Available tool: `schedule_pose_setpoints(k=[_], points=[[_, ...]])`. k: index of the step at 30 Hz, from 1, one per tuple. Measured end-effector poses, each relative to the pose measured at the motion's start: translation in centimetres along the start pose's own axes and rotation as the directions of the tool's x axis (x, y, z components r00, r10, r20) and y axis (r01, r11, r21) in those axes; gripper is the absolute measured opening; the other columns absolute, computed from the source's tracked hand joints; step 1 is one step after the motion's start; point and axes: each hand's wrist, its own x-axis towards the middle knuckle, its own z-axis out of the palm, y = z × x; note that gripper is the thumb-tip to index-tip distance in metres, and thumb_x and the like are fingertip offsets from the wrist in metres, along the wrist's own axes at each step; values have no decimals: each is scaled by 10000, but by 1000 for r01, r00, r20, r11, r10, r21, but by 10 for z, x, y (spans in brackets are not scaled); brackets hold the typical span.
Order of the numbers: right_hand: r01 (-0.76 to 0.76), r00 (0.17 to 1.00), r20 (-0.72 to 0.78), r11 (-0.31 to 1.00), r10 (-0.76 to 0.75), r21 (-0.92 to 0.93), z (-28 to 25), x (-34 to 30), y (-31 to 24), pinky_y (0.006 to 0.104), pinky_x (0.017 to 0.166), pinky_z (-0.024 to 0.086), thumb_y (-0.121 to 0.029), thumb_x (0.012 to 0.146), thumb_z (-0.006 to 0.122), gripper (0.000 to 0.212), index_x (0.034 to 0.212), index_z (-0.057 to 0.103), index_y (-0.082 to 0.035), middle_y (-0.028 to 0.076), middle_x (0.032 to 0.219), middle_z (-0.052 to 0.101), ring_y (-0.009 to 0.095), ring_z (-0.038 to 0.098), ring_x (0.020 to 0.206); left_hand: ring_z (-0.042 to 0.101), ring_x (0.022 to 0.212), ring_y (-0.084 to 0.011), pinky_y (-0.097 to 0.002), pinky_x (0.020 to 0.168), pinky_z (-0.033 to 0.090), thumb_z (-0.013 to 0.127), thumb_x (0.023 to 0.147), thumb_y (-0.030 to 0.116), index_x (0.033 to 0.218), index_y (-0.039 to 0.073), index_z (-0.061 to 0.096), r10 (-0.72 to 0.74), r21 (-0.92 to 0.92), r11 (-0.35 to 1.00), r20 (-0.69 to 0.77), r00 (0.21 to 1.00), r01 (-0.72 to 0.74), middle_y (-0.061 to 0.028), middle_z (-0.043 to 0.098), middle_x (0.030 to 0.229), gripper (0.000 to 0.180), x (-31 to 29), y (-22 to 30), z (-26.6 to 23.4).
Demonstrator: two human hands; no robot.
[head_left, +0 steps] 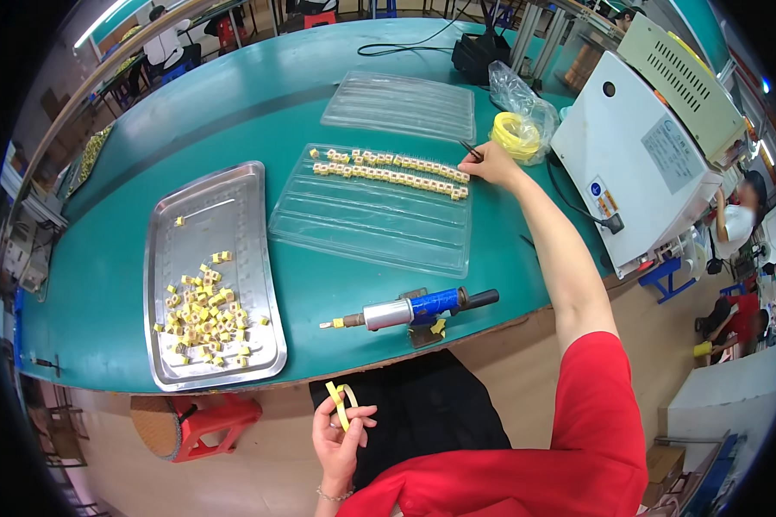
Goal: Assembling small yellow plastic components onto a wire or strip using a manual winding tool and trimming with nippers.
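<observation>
My left hand (339, 441) is in front of the table edge, over my lap, with its fingers closed on a thin loop of yellow tape (333, 395). Dark tweezers (470, 150) are pinched in my right hand (497, 165), at the right end of two rows of small yellow-and-white parts (388, 175). Those rows lie in the upper grooves of a clear plastic tray (366, 233). Between my hands, near the table edge, sits a blue-and-silver cylindrical tool (414, 308) on a stand, its tip pointing left with a yellow part on it.
On the left a metal tray (159, 250) holds many loose yellow parts. A second clear tray (401, 103) lies further back. Yellow rings (516, 135) in a plastic bag and a white machine (629, 164) stand on the right. A red stool (215, 426) is below the table.
</observation>
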Motion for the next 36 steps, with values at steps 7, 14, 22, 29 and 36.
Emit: schedule_pose_setpoints(k=[7,14,22,29,36], points=[[-61,996,-60,998,61,-5,-5,-16,8,258,565,420,-201,737,731,192,772,674,-20,24,673,624,82,534,604,607,714,-145,-171,488,414,501,860,-31,1245,-17,345,0,-18,1000,-23,1000,0,-228,621,953,416,-11,-3,-3],[-178,980,-54,970,189,169,-17,-18,6,259,589,452,-166,785,660,179,888,664,-19,40,748,647,115,566,647,605,722,-145,-172,491,413,500,859,-35,1246,-12,341,-8,-14,1000,-25,1000,8,-229,620,954,419,-14,-7,-8],[72,996,45,981,-81,181,1,50,-8,269,616,479,-127,862,535,188,949,632,9,68,845,653,129,591,746,614,747,-163,-185,522,431,493,864,-38,1238,-20,326,-93,-21,996,-7,996,92,-237,618,984,411,-7,-5,-3],[24,999,47,999,-26,43,11,97,-17,255,625,462,-124,876,530,232,1058,609,-4,51,887,626,107,540,676,614,707,-164,-187,488,420,499,846,-43,1231,-20,347,-163,-58,985,-60,985,160,-231,621,949,416,3,-12,-6],[41,987,157,999,-45,28,5,88,-51,243,540,426,-144,785,666,159,840,661,5,25,688,606,86,517,591,615,712,-164,-186,489,419,492,848,-45,1222,-8,352,-168,-71,984,-66,984,163,-232,621,949,402,9,-13,-10]])
